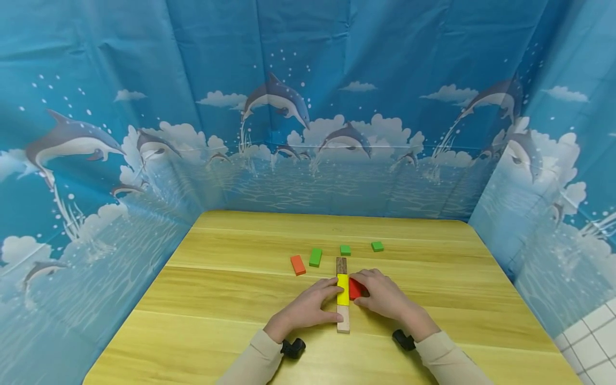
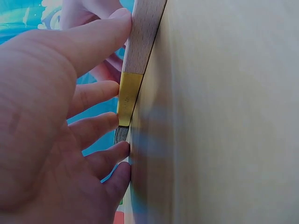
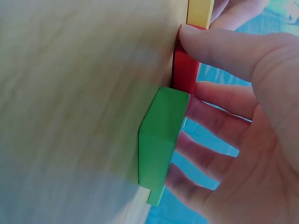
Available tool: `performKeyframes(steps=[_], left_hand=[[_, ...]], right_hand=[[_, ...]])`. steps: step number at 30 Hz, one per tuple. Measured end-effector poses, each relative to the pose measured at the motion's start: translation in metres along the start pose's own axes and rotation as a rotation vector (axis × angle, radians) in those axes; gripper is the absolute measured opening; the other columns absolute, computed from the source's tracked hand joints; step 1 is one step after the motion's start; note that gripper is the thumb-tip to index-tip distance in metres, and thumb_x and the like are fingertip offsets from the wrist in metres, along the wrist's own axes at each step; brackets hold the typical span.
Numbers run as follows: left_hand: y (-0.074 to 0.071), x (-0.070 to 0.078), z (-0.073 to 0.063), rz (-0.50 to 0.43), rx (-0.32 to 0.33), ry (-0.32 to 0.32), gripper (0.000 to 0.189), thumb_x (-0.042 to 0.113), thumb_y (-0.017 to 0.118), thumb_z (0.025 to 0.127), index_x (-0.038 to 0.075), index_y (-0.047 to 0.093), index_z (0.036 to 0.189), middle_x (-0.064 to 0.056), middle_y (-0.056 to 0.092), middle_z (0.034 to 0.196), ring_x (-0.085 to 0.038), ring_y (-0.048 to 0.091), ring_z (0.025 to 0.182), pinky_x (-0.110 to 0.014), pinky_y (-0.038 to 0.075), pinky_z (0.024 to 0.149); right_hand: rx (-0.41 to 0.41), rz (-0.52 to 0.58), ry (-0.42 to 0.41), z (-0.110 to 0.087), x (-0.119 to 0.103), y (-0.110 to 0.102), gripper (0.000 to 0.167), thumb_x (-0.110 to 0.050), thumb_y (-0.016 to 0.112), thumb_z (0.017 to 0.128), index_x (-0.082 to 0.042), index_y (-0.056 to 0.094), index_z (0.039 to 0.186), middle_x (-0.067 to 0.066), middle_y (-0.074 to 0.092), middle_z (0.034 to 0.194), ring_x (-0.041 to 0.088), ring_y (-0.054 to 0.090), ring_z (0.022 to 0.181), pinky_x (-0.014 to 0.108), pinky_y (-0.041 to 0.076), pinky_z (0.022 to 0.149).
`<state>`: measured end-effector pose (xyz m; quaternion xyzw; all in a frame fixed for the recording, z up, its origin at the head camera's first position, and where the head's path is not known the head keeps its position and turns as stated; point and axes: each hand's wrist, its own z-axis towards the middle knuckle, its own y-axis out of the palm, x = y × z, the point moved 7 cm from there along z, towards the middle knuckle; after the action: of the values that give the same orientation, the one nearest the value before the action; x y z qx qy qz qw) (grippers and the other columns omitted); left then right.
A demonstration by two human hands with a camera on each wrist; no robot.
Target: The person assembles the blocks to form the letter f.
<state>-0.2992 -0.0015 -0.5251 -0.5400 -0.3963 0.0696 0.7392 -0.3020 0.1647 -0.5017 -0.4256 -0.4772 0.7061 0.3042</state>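
Note:
A yellow block (image 1: 343, 289) lies in a row between a dark brown block (image 1: 341, 265) and a pale wooden block (image 1: 343, 321). My left hand (image 1: 312, 305) is along the row's left side, its thumb at the pale block and its spread fingers at the yellow one. In the left wrist view, those fingertips line the blocks' side faces. To the right of the yellow block, my right hand (image 1: 385, 294) holds a red block (image 1: 354, 289) between thumb and fingers, partly covering it. In the right wrist view, a green block (image 3: 161, 135) shows near the red one, beside the fingers.
Beyond the row on the wooden table (image 1: 202, 299) lie an orange-red block (image 1: 298, 265), a green block (image 1: 315, 257) and two small green blocks, one near the brown end and one farther right. A blue dolphin-print curtain (image 1: 308, 176) borders the table.

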Motion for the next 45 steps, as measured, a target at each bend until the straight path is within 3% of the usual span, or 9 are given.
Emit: performKeyframes(steps=[10,19,26,31,40,45], left_hand=[[0.000,-0.004,0.000,-0.027,-0.006,-0.006,0.070,0.055,0.064,0.095,0.018,0.048,0.152,-0.004,0.029,0.163,-0.025,0.025,0.150,-0.049,0.029,0.117],[-0.001,-0.005,-0.002,-0.035,-0.008,-0.016,0.069,0.056,0.064,0.095,0.019,0.049,0.151,-0.003,0.029,0.163,-0.025,0.025,0.150,-0.049,0.029,0.117],[-0.001,-0.007,-0.002,-0.041,-0.005,-0.011,0.069,0.056,0.063,0.095,0.020,0.048,0.152,-0.003,0.028,0.164,-0.026,0.024,0.150,-0.050,0.029,0.117],[0.000,-0.007,-0.002,-0.039,-0.004,-0.005,0.069,0.056,0.064,0.095,0.020,0.048,0.151,-0.003,0.029,0.163,-0.026,0.025,0.150,-0.050,0.029,0.116],[0.001,-0.006,-0.004,-0.028,-0.004,0.006,0.069,0.055,0.064,0.095,0.020,0.047,0.152,-0.004,0.029,0.163,-0.027,0.025,0.150,-0.050,0.028,0.117],[0.001,-0.006,-0.004,-0.023,0.000,0.011,0.069,0.054,0.065,0.094,0.019,0.048,0.152,-0.004,0.030,0.163,-0.027,0.026,0.150,-0.049,0.028,0.117]], right_hand=[[-0.034,0.063,0.074,0.012,0.017,0.004,0.065,-0.029,0.082,0.086,-0.006,0.058,0.142,0.006,0.062,0.131,0.020,0.058,0.106,0.041,0.050,0.090],[-0.070,0.147,0.081,0.030,0.032,-0.001,0.061,-0.025,0.076,0.092,-0.003,0.053,0.145,0.008,0.062,0.124,0.018,0.055,0.089,0.036,0.049,0.076],[-0.082,0.240,0.090,0.051,0.038,-0.005,0.060,-0.025,0.072,0.096,-0.003,0.050,0.147,0.011,0.058,0.135,0.023,0.060,0.108,0.045,0.053,0.090],[-0.109,0.289,0.097,0.064,0.042,-0.005,0.058,-0.024,0.070,0.097,-0.001,0.050,0.147,0.009,0.061,0.128,0.022,0.060,0.106,0.045,0.052,0.090],[-0.166,0.448,0.215,0.079,0.052,0.001,0.059,-0.025,0.066,0.100,-0.003,0.045,0.151,0.008,0.058,0.128,0.022,0.058,0.109,0.040,0.051,0.088],[-0.169,0.424,0.170,0.092,0.051,-0.001,0.058,-0.022,0.066,0.100,-0.001,0.045,0.150,0.011,0.061,0.129,0.024,0.061,0.113,0.044,0.051,0.094]])
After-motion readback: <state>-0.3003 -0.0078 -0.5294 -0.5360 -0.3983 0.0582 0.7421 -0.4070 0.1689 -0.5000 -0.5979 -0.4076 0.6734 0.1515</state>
